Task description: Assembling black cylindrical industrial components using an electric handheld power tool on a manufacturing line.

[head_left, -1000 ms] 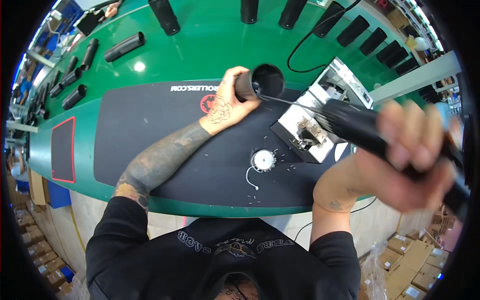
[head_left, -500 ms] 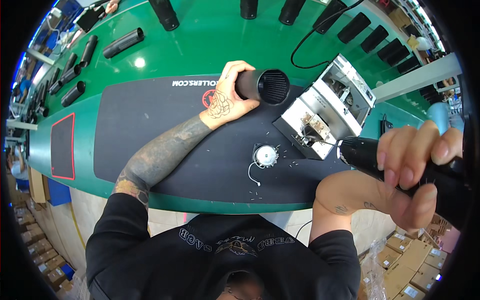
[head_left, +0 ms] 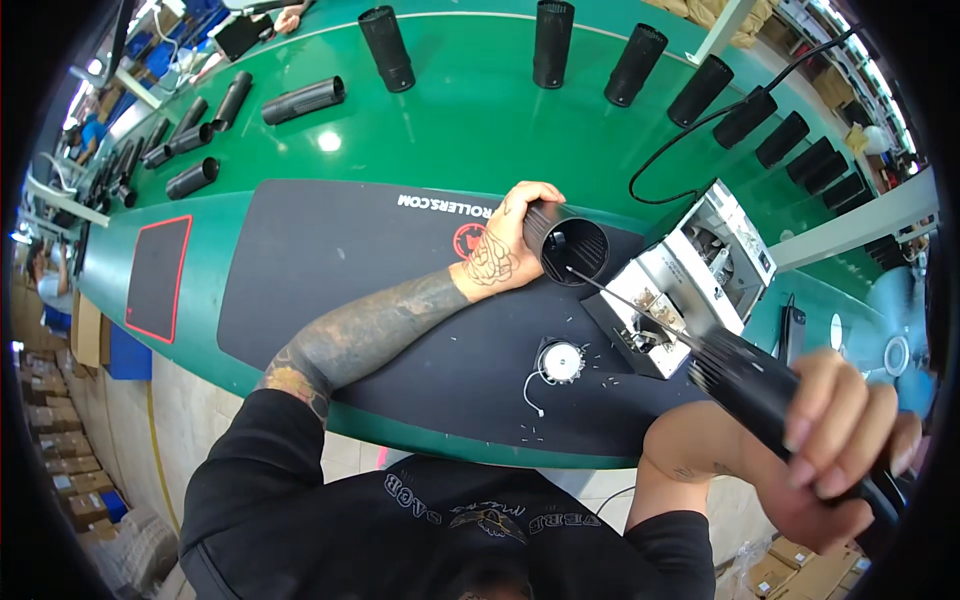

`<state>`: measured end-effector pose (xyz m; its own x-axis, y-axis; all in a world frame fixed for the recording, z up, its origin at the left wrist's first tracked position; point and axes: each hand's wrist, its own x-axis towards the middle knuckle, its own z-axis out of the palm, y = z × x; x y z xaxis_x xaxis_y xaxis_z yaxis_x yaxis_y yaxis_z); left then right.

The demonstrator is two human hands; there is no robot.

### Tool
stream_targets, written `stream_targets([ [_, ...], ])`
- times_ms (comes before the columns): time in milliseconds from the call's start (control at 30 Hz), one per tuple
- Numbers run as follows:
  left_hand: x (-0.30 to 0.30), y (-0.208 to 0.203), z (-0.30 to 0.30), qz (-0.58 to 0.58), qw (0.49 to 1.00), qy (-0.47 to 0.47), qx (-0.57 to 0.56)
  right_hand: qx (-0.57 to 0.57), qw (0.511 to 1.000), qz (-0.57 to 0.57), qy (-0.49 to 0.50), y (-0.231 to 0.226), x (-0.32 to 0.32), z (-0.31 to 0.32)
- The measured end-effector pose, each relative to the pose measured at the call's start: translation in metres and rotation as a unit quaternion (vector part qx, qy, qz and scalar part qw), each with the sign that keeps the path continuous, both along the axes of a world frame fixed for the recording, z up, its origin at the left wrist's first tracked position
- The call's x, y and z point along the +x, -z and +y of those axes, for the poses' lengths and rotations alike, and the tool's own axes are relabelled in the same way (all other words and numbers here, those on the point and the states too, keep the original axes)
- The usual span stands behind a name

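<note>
My left hand point(head_left: 508, 242) is wrapped round a black cylindrical tube point(head_left: 547, 222), tilted so that its open, ribbed mouth faces the right side and me. In my right hand point(head_left: 848, 435) is a black electric screwdriver point(head_left: 745, 385), aimed up and to the left. Its long thin bit reaches over a silver screw feeder point(head_left: 690, 285), and the tip is at the mouth of the tube. Whether a screw sits on the tip is too small to tell. A small round motor point(head_left: 561, 363) with a white cable lies on the dark mat, among several loose screws point(head_left: 608, 381).
Several black tubes point(head_left: 552, 45) stand along the far side of the green table point(head_left: 470, 120); others point(head_left: 303, 100) lie at the left. A black cable point(head_left: 665, 150) arches behind the feeder. A pale post point(head_left: 860, 220) rises at the right, near a blue fan point(head_left: 895, 350).
The screwdriver's bit has gone from the feeder's front to the mouth of the tube. The tube's opening has turned more toward me. The whole view has shifted.
</note>
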<state>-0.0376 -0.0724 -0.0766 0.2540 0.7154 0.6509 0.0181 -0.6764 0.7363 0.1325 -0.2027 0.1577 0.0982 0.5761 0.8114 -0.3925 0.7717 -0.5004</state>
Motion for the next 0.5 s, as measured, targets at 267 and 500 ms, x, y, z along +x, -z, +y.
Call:
stream_targets([
  [267, 0.002, 0.001, 0.001, -0.015, 1.000, -0.021, 0.006, -0.044, 0.989, -0.138, 0.025, 0.027, -0.019, 0.039],
  [500, -0.004, 0.000, 0.001, -0.023, 0.999, -0.033, -0.007, -0.065, 0.986, -0.139, 0.062, 0.040, -0.044, 0.042],
])
